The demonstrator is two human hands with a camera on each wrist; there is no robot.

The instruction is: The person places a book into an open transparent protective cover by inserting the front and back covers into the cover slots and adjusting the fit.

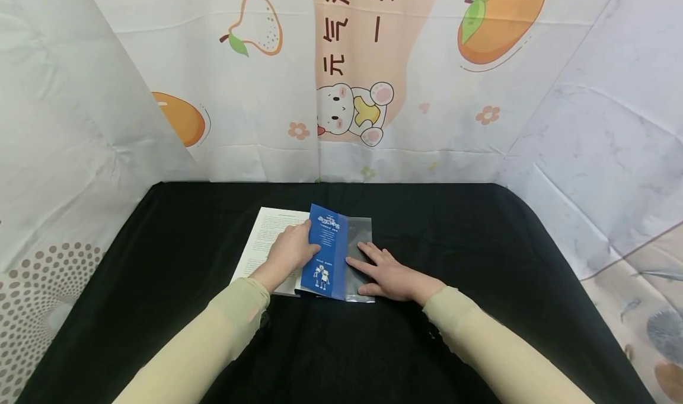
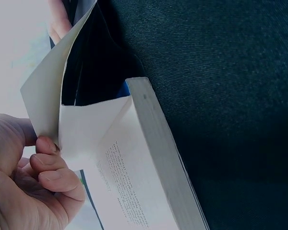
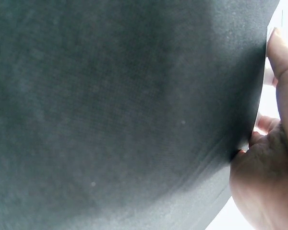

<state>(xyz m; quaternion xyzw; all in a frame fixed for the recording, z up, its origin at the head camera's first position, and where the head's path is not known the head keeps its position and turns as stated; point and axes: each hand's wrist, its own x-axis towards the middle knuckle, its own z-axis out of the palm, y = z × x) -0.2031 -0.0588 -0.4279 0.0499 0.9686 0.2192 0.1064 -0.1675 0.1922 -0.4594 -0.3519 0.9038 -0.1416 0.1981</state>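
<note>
A thick book point(image 1: 272, 238) lies open on the black cloth, with printed pages showing on its left side. My left hand point(image 1: 290, 250) pinches the free edge of the book's blue cover flap point(image 1: 326, 255), which stands partly raised. In the left wrist view, the fingers of the left hand point(image 2: 36, 177) are curled at the pale inner side of that flap, beside the book's page block point(image 2: 156, 139). Under my right hand point(image 1: 393, 274), a clear plastic book cover point(image 1: 363, 229) extends right from the blue flap. The right hand's fingers are spread and rest on it.
Black cloth point(image 1: 453, 232) covers the table around the book. White curtains printed with fruit point(image 1: 504, 18) and a cartoon animal point(image 1: 354, 113) hang behind the table and along both sides.
</note>
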